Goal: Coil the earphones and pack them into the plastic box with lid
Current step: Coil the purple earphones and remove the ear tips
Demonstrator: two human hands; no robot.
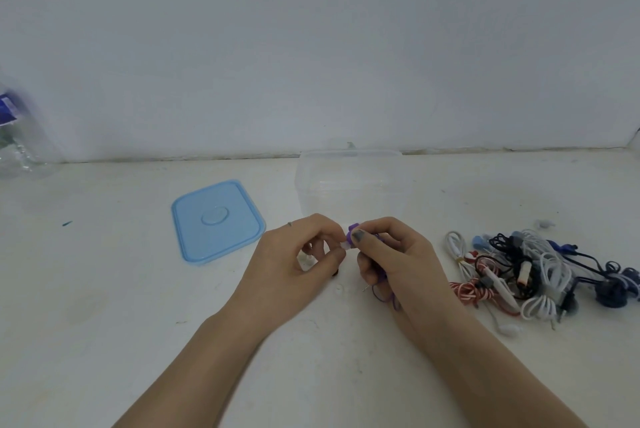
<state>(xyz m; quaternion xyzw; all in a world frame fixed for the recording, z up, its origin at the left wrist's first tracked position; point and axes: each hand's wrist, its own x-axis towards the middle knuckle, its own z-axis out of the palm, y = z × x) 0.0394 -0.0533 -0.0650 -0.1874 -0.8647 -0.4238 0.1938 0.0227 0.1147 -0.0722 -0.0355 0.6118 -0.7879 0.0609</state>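
A person's right hand [388, 254] clutches a bundled purple earphone [353, 232] while the left hand [304, 254] pinches its end, both just in front of the clear plastic box [349, 182]. The box looks empty, its blue lid [216, 220] lies off to the left, and a tangled pile of earphones [540, 275] on the right awaits coiling: packing appears barely begun.

Clear glossy plastic box [349, 182]; smooth blue plastic lid [218, 220].
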